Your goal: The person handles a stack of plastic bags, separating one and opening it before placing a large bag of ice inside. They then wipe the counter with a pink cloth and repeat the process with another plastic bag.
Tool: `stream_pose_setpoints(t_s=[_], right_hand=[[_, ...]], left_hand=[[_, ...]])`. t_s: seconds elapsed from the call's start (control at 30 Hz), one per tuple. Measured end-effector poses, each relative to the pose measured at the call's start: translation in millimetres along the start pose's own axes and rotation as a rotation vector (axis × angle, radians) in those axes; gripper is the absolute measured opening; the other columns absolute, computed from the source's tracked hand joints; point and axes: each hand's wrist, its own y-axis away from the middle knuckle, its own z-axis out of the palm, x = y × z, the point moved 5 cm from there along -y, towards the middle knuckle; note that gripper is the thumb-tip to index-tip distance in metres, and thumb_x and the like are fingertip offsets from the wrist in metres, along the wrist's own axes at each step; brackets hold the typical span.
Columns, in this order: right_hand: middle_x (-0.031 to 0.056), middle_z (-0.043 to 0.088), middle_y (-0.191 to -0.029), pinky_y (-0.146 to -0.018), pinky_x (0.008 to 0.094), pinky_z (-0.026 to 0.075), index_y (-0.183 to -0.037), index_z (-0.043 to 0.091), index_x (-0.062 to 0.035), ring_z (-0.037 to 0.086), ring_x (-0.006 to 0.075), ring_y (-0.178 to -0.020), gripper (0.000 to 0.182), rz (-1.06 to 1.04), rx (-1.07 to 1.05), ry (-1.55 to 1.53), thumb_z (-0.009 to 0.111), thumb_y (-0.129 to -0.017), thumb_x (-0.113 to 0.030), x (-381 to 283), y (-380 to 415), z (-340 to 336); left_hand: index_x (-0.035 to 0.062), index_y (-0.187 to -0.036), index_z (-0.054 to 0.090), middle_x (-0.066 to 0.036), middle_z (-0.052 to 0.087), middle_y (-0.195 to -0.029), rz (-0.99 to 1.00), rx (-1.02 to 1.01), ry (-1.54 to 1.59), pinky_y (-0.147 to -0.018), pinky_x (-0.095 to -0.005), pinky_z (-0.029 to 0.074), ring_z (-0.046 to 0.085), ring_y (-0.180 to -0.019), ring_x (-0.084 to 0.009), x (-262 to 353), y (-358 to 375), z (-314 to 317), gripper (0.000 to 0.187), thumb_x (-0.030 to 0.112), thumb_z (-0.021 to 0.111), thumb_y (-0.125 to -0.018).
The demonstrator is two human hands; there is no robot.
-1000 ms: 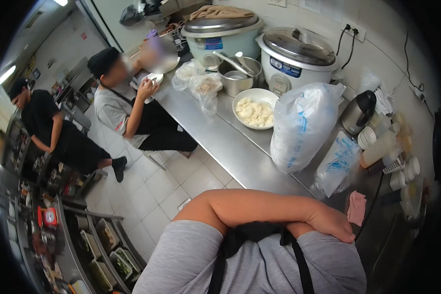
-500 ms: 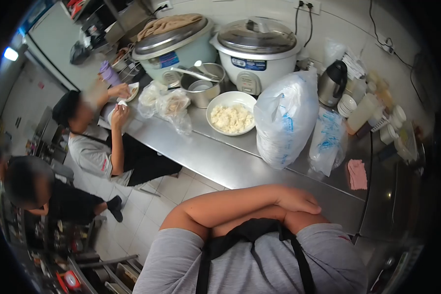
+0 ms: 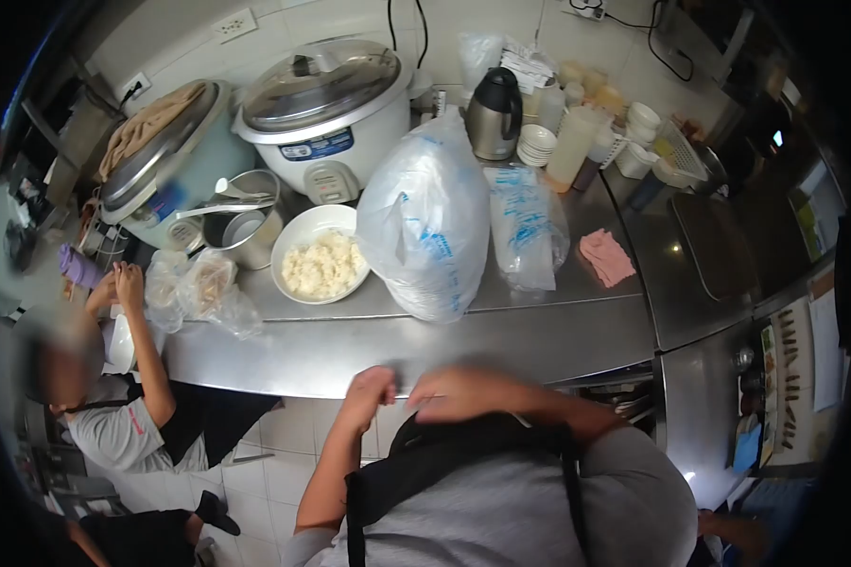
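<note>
My left hand is raised at the front edge of the steel counter, its fingers curled; whether it holds anything is too small to tell. Just right of it, my right hand is blurred by motion in front of my chest, and its fingers are unclear. Beyond them stands a big plastic bag with white contents. To its left sits a white bowl of rice-like food. A flatter bag with blue print lies to the right, beside a pink cloth.
Two large rice cookers stand along the wall, with a metal pot before them. A steel jug, bottles and small bowls line the back right. A co-worker sits at the left end; another person is partly visible at bottom left.
My arms have uncrossed, and both hands are now apart in front of my chest. The view has turned right. The co-worker's hands have come together.
</note>
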Motion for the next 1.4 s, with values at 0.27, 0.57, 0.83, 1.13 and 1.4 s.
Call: stream_pose_setpoints(t_s=[0.27, 0.57, 0.83, 1.13, 1.4], right_hand=[[0.0132, 0.051, -0.092, -0.078, 0.038, 0.037, -0.089, 0.053, -0.0064, 0.049, 0.0282, -0.089, 0.03, 0.442, 1.102, 1.272, 0.063, -0.063, -0.017, 89, 108, -131], [0.0079, 0.055, -0.072, -0.06, 0.0306, 0.043, -0.073, 0.056, -0.0051, 0.054, 0.0249, -0.064, 0.005, -0.41, 0.46, 0.223, 0.057, -0.07, -0.009, -5, 61, -66], [0.0166, 0.052, -0.096, -0.077, 0.0419, 0.039, -0.103, 0.051, -0.0053, 0.048, 0.032, -0.094, 0.037, 1.02, 1.111, 1.088, 0.059, -0.068, -0.018, 177, 209, -212], [0.0156, 0.049, -0.092, -0.073, 0.0391, 0.039, -0.088, 0.049, -0.002, 0.047, 0.0317, -0.088, 0.04, 0.352, 1.055, 1.001, 0.068, -0.057, -0.019, 123, 160, -221], [0.0124, 0.053, -0.083, -0.068, 0.0371, 0.039, -0.086, 0.054, -0.0027, 0.05, 0.0272, -0.077, 0.029, -0.276, 0.516, 0.591, 0.063, -0.067, -0.021, -19, 15, -70]], left_hand=[[0.0099, -0.077, 0.048, 0.002, 0.047, -0.06, 0.058, 0.146, 0.054, -0.046, -0.0184, 0.032, 0.042, -0.052, -0.0055, -8, -18, 20, 0.013, 0.022, 0.049, -0.082], [0.0074, -0.087, 0.056, -0.019, 0.05, -0.093, 0.945, 0.112, -0.936, -0.07, -0.0345, 0.042, 0.049, -0.082, -0.0329, 47, -32, 118, 0.02, 0.02, 0.059, -0.072], [0.0065, -0.091, 0.052, -0.005, 0.056, -0.082, 0.183, 0.37, 0.494, -0.063, -0.0312, 0.043, 0.054, -0.073, -0.0191, 20, -38, 40, 0.032, 0.036, 0.044, -0.084], [0.0064, -0.104, 0.047, -0.008, 0.055, -0.093, 0.185, 0.307, 0.8, -0.069, -0.0327, 0.044, 0.054, -0.082, -0.0213, 23, -20, 25, 0.043, 0.044, 0.039, -0.085], [0.004, -0.104, 0.047, -0.009, 0.055, -0.095, 0.258, 0.529, 0.68, -0.065, -0.0324, 0.046, 0.054, -0.082, -0.0206, 29, 18, 11, 0.04, 0.038, 0.043, -0.085]])
